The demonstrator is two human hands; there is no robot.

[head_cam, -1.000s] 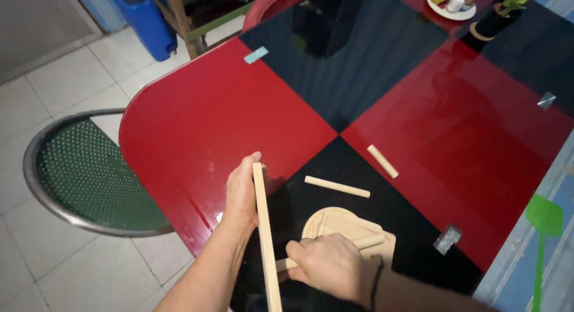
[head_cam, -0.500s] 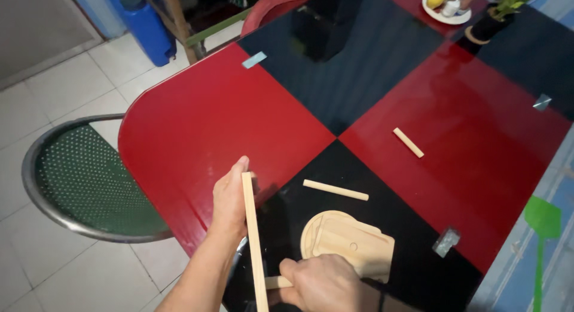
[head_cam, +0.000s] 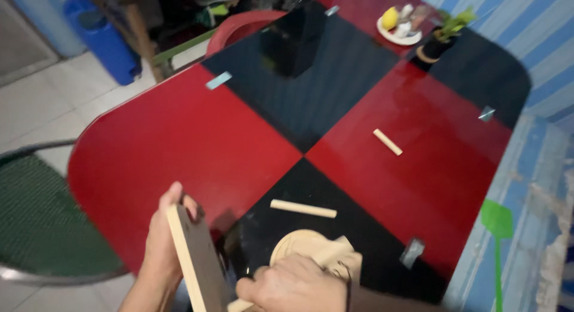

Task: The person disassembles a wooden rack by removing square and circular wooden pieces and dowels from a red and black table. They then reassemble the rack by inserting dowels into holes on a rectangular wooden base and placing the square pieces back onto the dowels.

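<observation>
Board [head_cam: 194,261] bottom cut off, grip hidden

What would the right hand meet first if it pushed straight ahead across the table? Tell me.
Probably the round wooden piece directly ahead of the right hand, then the short wooden stick beyond it; depth is hard to judge from above.

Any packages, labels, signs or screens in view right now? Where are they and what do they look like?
None that can be made out.
Nearest to a container: blue plastic jug, on the floor beyond the table's far-left corner, no label visible.
Small pale-blue strip, flat on the red and black table, blank.
</observation>
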